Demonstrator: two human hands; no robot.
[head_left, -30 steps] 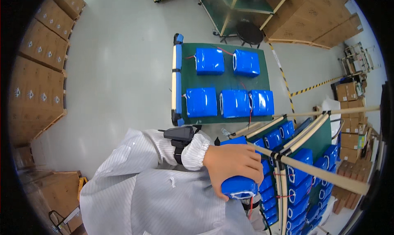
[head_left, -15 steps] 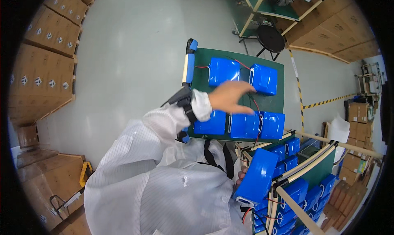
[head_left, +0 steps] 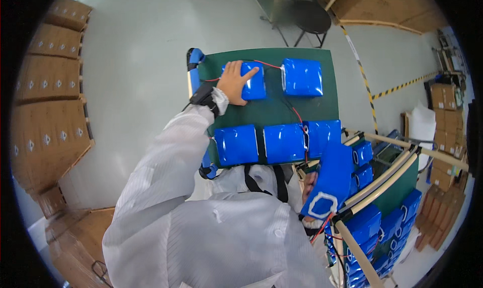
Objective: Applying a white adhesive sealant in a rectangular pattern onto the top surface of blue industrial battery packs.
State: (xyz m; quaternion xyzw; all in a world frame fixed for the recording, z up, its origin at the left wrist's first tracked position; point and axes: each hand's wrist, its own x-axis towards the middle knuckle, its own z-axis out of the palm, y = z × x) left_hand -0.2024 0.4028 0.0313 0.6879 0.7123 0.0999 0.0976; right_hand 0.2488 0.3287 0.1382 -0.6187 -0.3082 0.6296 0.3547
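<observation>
Nearest the camera, the person's torso in a white lint-free coat [head_left: 211,237] fills the lower centre of the view. At the lower right, the right hand [head_left: 309,185], mostly hidden behind its load, grasps a blue shrink-wrapped battery pack with a white outlined end face [head_left: 329,180]; the pack is held tilted, above the edge of a rack of matching blue packs [head_left: 382,227] framed by cream-coloured tubes. Red and black leads hang from the lower end of the held pack. Beyond the torso stands the green-topped desk [head_left: 274,104], fitted with a blue handle along its left side. On its near edge three blue rectangular packs [head_left: 276,142] lie side by side in a row, touching or nearly touching. Further back, the left hand [head_left: 234,81] rests flat, fingers extended, on the far-left blue pack [head_left: 251,81]; it presses on the top face without closing round it. A second far pack [head_left: 302,76] lies just beside it to the right. Stacked brown cardboard boxes [head_left: 50,101] line the floor at the left.
</observation>
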